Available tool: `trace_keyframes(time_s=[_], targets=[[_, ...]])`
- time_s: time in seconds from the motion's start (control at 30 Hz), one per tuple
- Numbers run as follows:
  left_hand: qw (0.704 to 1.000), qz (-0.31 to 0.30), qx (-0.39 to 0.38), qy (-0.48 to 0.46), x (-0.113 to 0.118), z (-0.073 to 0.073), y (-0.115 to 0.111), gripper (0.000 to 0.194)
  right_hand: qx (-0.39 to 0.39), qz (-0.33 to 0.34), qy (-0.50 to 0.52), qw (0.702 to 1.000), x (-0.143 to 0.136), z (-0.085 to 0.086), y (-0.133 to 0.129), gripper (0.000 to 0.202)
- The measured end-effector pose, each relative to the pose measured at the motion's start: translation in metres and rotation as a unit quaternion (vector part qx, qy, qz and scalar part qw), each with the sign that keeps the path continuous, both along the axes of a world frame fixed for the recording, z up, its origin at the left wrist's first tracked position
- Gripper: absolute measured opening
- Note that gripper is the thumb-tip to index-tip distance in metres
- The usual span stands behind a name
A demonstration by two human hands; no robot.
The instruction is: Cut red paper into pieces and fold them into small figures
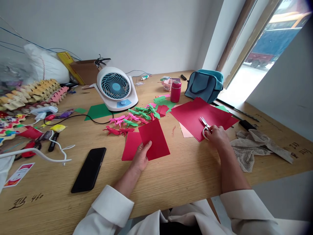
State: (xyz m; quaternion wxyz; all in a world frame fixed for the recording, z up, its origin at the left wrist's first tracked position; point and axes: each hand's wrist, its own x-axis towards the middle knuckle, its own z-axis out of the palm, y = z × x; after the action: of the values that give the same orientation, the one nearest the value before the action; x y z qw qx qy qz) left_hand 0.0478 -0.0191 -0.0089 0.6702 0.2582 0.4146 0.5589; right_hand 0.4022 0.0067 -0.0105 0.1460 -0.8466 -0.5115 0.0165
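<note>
Red card (154,140) is gripped by the left hand (141,157), scissors (206,126) by the right hand (218,136); shapes (144,113) at eleven o'clock are cut (sheets (193,113) at one, seemingly whole).

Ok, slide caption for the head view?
Left hand holds red paper; right hand grasps white-handled scissors over larger red sheets.

Can see a plain red paper rectangle (156,138), gripped near its lower left edge and tilted, overlapping a similar red sheet (130,147) just to its left. Can also see white-handled scissors (207,126), held with metal blades slightly parted, pointing away over large red sheets (187,114), flat and overlapping.
</note>
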Motion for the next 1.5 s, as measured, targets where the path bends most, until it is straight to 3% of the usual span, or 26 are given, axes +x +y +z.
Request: trace_keyframes(time_s=[0.17, 0.33, 0.5, 0.6, 0.7, 0.77, 0.83, 0.9, 1.03, 1.1, 1.2, 1.3, 1.5], targets=[[0.999, -0.012, -0.028, -0.035, -0.001, 0.007, -0.001, 0.040, 0.032, -0.042, -0.031, 0.998, 0.011, -0.008, 0.001, 0.048], [0.998, -0.029, -0.044, -0.045, -0.005, 0.013, -0.002, 0.034, -0.019, -0.009, -0.047, 0.999, 0.021, -0.009, 0.001, 0.046], [0.995, -0.051, -0.026, -0.085, -0.009, 0.008, 0.003, 0.026, -0.046, -0.018, -0.023, 0.999, 0.018, -0.004, 0.000, 0.042], [0.994, -0.042, -0.030, -0.097, -0.011, 0.005, 0.006, 0.024, 0.007, -0.002, -0.009, 1.000, 0.009, 0.002, 0.001, 0.037], [0.993, -0.007, -0.054, -0.100, -0.011, 0.007, 0.007, 0.022, 0.084, 0.066, 0.122, 0.987, -0.013, 0.013, 0.001, 0.033], [0.991, 0.030, -0.075, -0.103, -0.012, 0.010, 0.007, 0.021, 0.110, 0.160, 0.290, 0.937, -0.036, 0.023, -0.003, 0.034], [0.988, 0.059, -0.086, -0.116, -0.013, 0.014, 0.007, 0.020, 0.088, 0.278, 0.429, 0.855, -0.062, 0.032, -0.009, 0.038], [0.986, 0.075, -0.081, -0.127, -0.014, 0.015, 0.009, 0.021, 0.052, 0.353, 0.506, 0.785, -0.086, 0.036, -0.016, 0.042], [0.984, 0.117, -0.057, -0.119, -0.017, 0.012, 0.015, 0.026, -0.021, 0.438, 0.605, 0.665, -0.118, 0.028, -0.028, 0.047], [0.980, 0.144, -0.051, -0.124, -0.019, 0.010, 0.018, 0.026, -0.062, 0.458, 0.653, 0.599, -0.126, 0.020, -0.033, 0.047], [0.977, 0.161, -0.062, -0.125, -0.022, 0.009, 0.021, 0.024, -0.126, 0.480, 0.691, 0.526, -0.131, 0.014, -0.038, 0.051], [0.980, 0.148, -0.079, -0.108, -0.025, 0.010, 0.022, 0.024, -0.171, 0.491, 0.698, 0.493, -0.132, 0.017, -0.042, 0.055], [0.983, 0.143, -0.078, -0.085, -0.030, 0.007, 0.024, 0.032, -0.190, 0.498, 0.662, 0.527, -0.129, 0.020, -0.044, 0.060]])
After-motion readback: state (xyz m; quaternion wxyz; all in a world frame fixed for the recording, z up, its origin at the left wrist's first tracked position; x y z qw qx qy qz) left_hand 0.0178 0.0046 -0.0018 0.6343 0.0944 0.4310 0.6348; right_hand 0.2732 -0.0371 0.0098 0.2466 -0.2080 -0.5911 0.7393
